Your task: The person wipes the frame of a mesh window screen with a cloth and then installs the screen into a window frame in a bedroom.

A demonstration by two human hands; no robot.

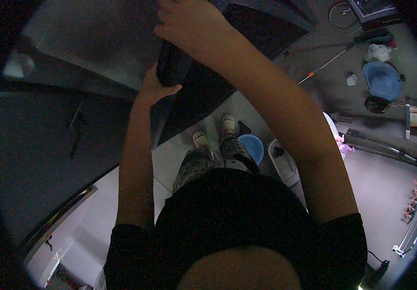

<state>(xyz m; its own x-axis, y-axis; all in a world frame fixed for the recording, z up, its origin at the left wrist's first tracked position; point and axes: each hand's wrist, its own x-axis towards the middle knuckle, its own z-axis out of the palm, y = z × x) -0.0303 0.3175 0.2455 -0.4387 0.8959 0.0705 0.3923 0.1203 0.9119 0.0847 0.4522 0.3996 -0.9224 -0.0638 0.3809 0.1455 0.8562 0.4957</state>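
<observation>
My left hand [153,91] closes round the lower end of a dark, long object with a rounded end [170,66]. Its thumb sticks out to the right beneath that end, and the other fingers are mostly hidden. At the top of the view, my right hand [188,24] lies over the object's upper part with curled fingers; dim light hides what they grip. Beside the object, on the right, is a broad black panel [261,31]. To the left rises a dull, glossy grey surface [97,29].
A dark door [39,140] with a handle [77,123] stands at left. By my slippered feet [227,123] are a blue basin [252,147] and a white tray [284,166]. Another blue basin [382,79] and a long pole [328,64] lie at right.
</observation>
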